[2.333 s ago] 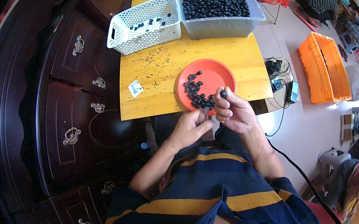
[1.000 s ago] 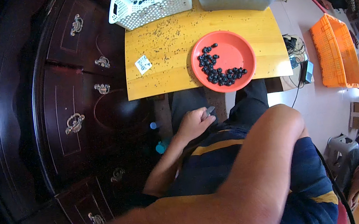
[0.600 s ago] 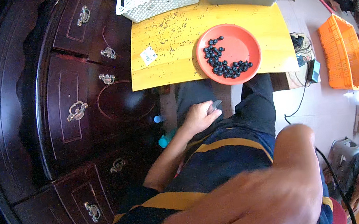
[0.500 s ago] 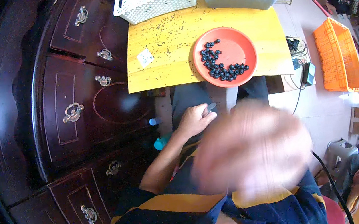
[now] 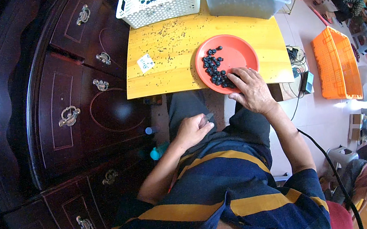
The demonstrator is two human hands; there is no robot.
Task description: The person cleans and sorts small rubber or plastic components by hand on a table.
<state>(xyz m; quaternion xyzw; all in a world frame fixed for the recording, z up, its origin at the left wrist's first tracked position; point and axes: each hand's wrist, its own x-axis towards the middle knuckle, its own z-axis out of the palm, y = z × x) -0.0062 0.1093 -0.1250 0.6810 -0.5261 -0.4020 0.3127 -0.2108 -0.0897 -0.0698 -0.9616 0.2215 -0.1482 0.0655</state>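
Note:
On the yellow table a red round plate (image 5: 244, 48) holds several small black ring-like parts (image 5: 213, 67), gathered along its left and near side. My right hand (image 5: 252, 90) reaches over the plate's near right rim. Its fingers are stretched apart, with the fingertips at the black parts, and the thumb is outside the rim. My left hand (image 5: 193, 131) rests over my lap, closed around a small dark grey blade-like tool (image 5: 207, 119). Only the tool's tip shows; the rest is hidden in the fingers.
A white perforated basket (image 5: 166, 9) with a few black parts and a clear bin (image 5: 243, 4) heaped with them stand at the table's far edge. Dark crumbs and a white paper (image 5: 145, 63) lie on the table (image 5: 170, 81). Right are an orange crate (image 5: 335, 66) and other people.
My right hand, a blur close to the camera before, has moved away to the plate's near rim. My left hand still holds the tool. The view has shifted slightly.

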